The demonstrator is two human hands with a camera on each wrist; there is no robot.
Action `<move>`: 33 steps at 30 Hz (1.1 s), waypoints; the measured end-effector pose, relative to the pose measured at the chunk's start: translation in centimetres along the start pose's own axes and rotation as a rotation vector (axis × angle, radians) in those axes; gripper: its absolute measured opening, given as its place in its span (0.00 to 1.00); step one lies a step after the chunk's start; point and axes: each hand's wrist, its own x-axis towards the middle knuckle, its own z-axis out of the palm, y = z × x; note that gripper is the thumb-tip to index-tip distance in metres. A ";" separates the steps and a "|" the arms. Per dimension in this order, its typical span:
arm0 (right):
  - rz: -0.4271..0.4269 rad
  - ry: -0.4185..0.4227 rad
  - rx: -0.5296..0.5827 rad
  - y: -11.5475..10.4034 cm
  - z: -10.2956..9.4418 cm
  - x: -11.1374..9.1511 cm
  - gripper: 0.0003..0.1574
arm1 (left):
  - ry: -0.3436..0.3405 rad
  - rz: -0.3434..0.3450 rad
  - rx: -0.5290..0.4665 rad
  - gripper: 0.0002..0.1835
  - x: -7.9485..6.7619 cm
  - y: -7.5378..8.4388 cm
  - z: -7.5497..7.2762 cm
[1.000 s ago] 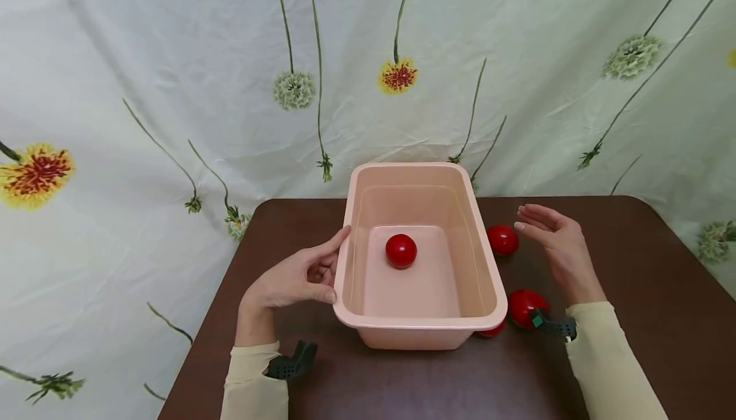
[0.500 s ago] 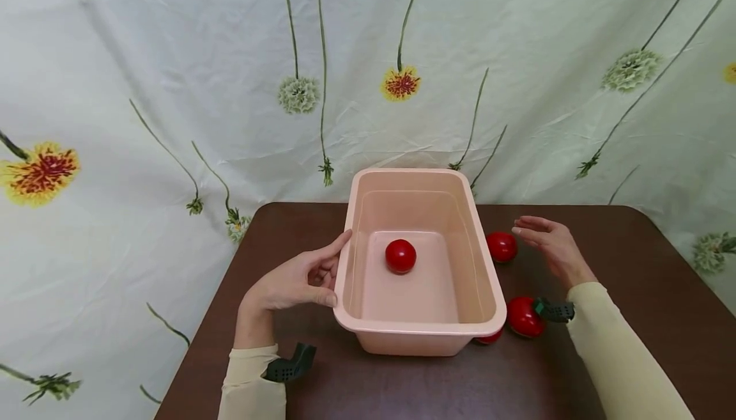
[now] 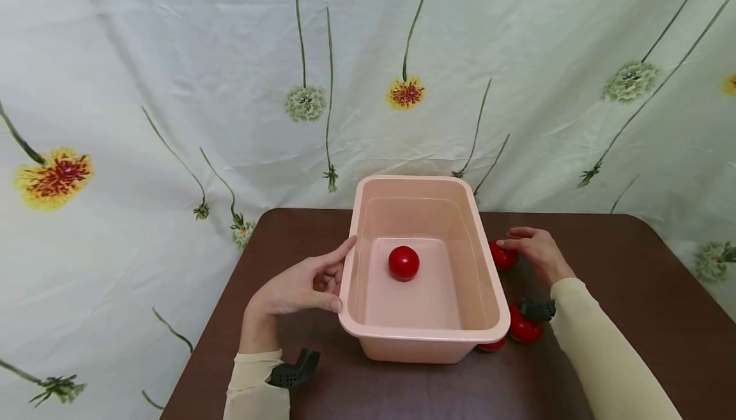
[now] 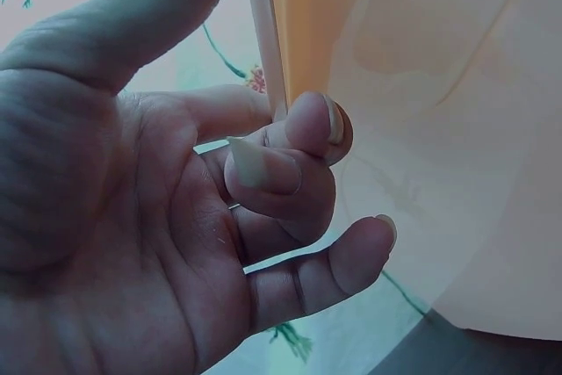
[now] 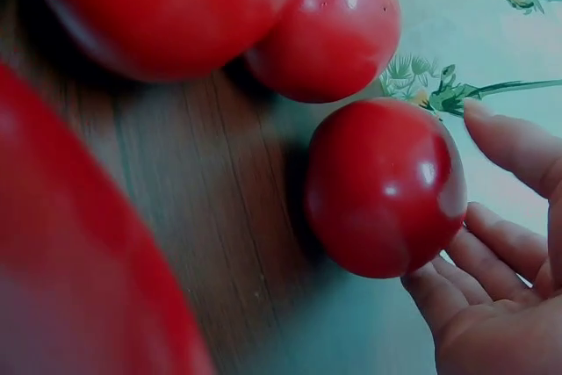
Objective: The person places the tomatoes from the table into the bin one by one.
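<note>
A pink plastic tub (image 3: 411, 334) stands on the table with one red tomato (image 3: 404, 263) inside. My left hand (image 3: 299, 289) holds the tub's left rim, index finger and thumb on its edge; in the left wrist view the other fingers curl against the tub's outer wall (image 4: 439, 155). Beyond the tub's right side, my right hand (image 3: 537, 252) reaches to a tomato (image 3: 499, 256). From the right wrist, the fingertips (image 5: 430, 292) meet this smooth, shiny tomato (image 5: 378, 191) on one side, while the thumb (image 5: 509, 142) is spread and apart from it.
Another tomato (image 3: 526, 327) lies under the right wrist strap, partly hidden. One more tomato (image 3: 493, 345) shows below the tub's right corner. The dark brown table (image 3: 437, 394) ends at a flowered cloth (image 3: 241, 62) behind.
My right hand has moved left and down to the far tomato, its fingers now at it. The left hand keeps its hold on the tub. The view has tilted slightly up.
</note>
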 end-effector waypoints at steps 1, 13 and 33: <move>0.003 -0.003 -0.005 0.1 0.1 0.1 0.48 | 0.000 0.002 0.002 0.55 0.0 0.0 0.0; 0.079 -0.086 -0.066 0.4 0.0 0.1 0.54 | 0.009 0.010 0.040 0.55 0.1 0.1 0.0; 0.049 -0.082 -0.058 0.2 -0.6 -0.6 0.53 | 0.006 0.013 0.029 0.55 0.0 -0.1 0.1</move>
